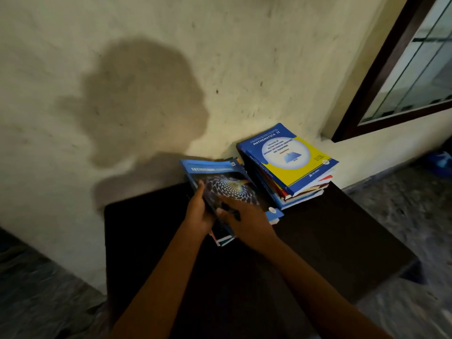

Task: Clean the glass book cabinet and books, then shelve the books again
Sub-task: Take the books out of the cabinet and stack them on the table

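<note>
Grip first: your left hand is clamped on the near left edge of a blue book, thumb on the cover and fingers wrapped underneath. Your right hand lies flat on the cover with the fingers fairly straight, pressing rather than clutching. The book is tilted, its far end raised toward the wall. It sits over a few thinner books, whose edges poke out below your wrists.

Just beside it on the right is a stack of books pushed against the wall, with a blue and yellow mathematics text on top. Both piles rest on a dark table.

As for progress, I'd say you are midway. The books are out and piled here, not shelved, and no cloth shows in either hand, so I can't tell whether this one has been wiped. A dark-framed glass panel at the upper right may be the cabinet. Nothing shows whether it has been cleaned, so shelving is all left to do.

The covers are glossy paperback. The blue one carries a honeycomb pattern and bends a little in your hold. The stack's page edges sit uneven, with red and white spines showing. The table is flat, matt and nearly black. The wall is rough, pale plaster carrying your shadow.
</note>
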